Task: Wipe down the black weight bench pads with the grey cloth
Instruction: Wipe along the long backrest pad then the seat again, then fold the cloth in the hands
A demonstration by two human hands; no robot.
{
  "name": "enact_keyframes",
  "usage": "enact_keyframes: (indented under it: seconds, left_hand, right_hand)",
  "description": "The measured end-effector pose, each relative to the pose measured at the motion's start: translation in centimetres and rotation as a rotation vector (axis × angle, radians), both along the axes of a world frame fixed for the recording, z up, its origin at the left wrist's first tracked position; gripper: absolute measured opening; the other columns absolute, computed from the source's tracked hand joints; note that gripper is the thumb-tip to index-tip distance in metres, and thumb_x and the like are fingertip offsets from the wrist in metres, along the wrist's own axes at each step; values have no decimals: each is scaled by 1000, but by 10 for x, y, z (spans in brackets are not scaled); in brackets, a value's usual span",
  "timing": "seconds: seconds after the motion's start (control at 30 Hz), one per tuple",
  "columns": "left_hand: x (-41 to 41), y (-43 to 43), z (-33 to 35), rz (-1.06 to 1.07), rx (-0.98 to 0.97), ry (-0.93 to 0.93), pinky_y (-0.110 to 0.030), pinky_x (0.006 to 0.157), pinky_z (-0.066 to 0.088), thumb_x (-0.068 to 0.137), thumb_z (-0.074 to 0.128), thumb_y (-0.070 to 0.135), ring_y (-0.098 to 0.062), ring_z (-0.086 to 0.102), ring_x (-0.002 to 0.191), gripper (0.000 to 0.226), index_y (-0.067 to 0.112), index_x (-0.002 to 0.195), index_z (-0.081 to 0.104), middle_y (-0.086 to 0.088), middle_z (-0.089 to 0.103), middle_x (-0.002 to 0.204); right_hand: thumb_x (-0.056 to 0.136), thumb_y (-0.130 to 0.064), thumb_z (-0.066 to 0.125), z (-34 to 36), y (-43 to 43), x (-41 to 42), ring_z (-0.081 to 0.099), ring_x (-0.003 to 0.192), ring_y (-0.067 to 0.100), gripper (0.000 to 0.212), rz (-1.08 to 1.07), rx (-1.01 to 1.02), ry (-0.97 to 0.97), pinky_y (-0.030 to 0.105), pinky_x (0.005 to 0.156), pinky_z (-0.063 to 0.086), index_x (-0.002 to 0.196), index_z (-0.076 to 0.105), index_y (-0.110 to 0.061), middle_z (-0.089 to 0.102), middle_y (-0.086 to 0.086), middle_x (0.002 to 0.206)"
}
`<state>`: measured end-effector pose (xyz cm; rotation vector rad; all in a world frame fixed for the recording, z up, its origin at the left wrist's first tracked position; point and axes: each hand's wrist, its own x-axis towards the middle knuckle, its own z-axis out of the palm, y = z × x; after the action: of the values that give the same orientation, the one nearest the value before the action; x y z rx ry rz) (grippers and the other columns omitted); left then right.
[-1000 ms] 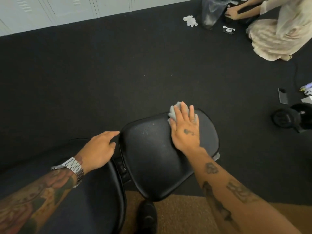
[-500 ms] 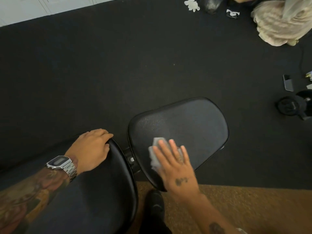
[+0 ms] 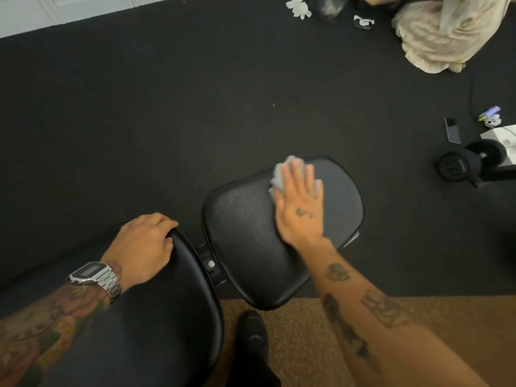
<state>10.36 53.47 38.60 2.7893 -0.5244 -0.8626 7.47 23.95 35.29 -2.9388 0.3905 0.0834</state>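
The black seat pad of the weight bench lies in the middle of the view, with pale specks on its left half. My right hand presses flat on the grey cloth near the pad's far edge; the cloth shows past my fingertips and at both sides of my fingers. The larger black back pad fills the lower left. My left hand rests curled over its far rim, a silver watch on the wrist. A hinge bracket with a bolt joins the two pads.
A black dumbbell lies on the dark floor at the right, beside a phone and small items. Another person in a pale dress sits at the top right. My black shoe stands on the brown mat below the seat pad.
My right hand has slid the cloth from the near left part of the seat pad up to its far edge. My left hand has stayed on the back pad's rim.
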Motion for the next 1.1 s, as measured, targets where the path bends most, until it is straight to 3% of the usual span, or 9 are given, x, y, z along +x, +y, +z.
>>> enact_keyframes:
  seconds: [0.13,0.27,0.37,0.47,0.53,0.63,0.73,0.9,1.1]
  left_hand:
    - [2,-1,1,-17,16,7,-39,114,30,98,45,26,-22,41,136,46,20,143,47,1,50,144]
    - [2,-1,3,6,16,28,-41,116,27,98,47,29,-22,40,138,45,20,142,48,0,49,146]
    - [-4,-12,12,65,-126,4,-43,115,29,97,51,29,-21,44,134,41,22,137,55,2,54,140]
    - [-22,-38,35,194,-446,15,-27,99,41,96,57,27,-13,55,117,33,25,128,63,8,62,125]
    - [-37,-58,51,378,-639,190,-15,87,46,94,59,35,-3,61,109,28,31,121,67,14,67,115]
    - [-57,-90,74,698,-897,712,-31,92,53,94,51,51,-10,69,106,35,31,114,70,9,75,110]
    - [-80,-122,84,746,-967,988,-44,95,54,97,50,44,-16,71,106,35,23,117,70,1,76,112]
    - [-126,-187,69,563,-779,748,-45,90,57,93,62,32,-12,73,92,16,30,102,74,7,78,96]
    - [-173,-287,32,420,-581,640,-20,74,56,84,68,41,0,68,79,18,26,94,70,8,75,86]
  right_hand:
    - [103,-35,39,-15,70,-44,5,153,28,58,294,80,-1,49,123,8,157,21,-24,12,0,166]
    - [107,-36,28,-3,95,-81,-6,153,12,51,304,284,68,43,124,1,157,20,-29,5,-9,166]
    - [107,-40,28,32,97,-85,7,150,0,46,47,763,74,37,124,5,153,27,-36,14,-15,164]
    - [103,-41,42,76,91,-84,54,126,7,36,-441,1301,7,40,112,40,136,54,-33,57,-7,138]
    - [100,-38,50,95,78,-90,65,117,25,35,-755,1707,-29,47,107,46,126,67,-21,70,9,123]
    - [98,-38,53,119,60,-106,62,119,37,44,-1016,2005,-85,52,106,45,125,67,-7,67,21,125]
    - [98,-41,51,123,44,-126,63,119,36,46,-1076,1998,-142,53,107,44,123,68,-6,67,21,125]
    - [97,-47,52,108,3,-166,73,99,29,40,-1191,1643,-195,49,92,56,105,76,-16,76,13,105]
    - [99,-47,51,36,-74,-201,72,94,26,31,-1208,1285,-202,48,85,59,104,65,-20,74,10,98]
